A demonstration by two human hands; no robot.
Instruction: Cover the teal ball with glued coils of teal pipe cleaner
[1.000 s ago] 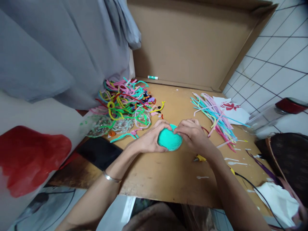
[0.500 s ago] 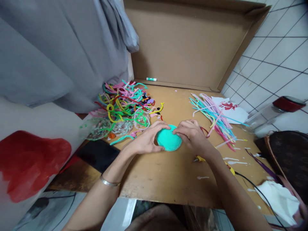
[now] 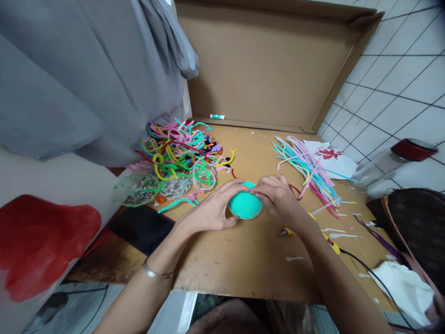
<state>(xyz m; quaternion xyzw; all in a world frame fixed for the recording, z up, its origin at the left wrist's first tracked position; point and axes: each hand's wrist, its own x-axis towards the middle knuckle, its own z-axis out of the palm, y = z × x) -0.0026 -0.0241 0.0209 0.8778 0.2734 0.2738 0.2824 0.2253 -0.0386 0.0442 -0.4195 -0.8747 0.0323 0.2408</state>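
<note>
A turquoise ribbed dome [image 3: 246, 205], round and finely ridged like a wound coil, is between my hands above the wooden tabletop. My left hand [image 3: 219, 206] curves around its left side, fingers at the far edge and thumb near the front. At the upper right rim, my right hand [image 3: 274, 195] has its fingers pressed together against the dome. Whether a small piece is pinched there is hidden. Under my right forearm lies a yellow glue gun [image 3: 332, 243], partly covered by the arm, its nozzle pointing left.
Tangled coloured pipe cleaners [image 3: 181, 148] are heaped at the left, beside a black flat device [image 3: 141, 228]. Straight pipe cleaners [image 3: 309, 169] lie at the right. Beyond them are a red-lidded bottle [image 3: 392, 160], a brown bag [image 3: 413, 227] and white tissue [image 3: 403, 287]. Cardboard [image 3: 264, 65] stands behind.
The dome tilts slightly, and my left thumb has slid a little down and away from its front edge. My right hand keeps its place at the rim. The view has shifted slightly.
</note>
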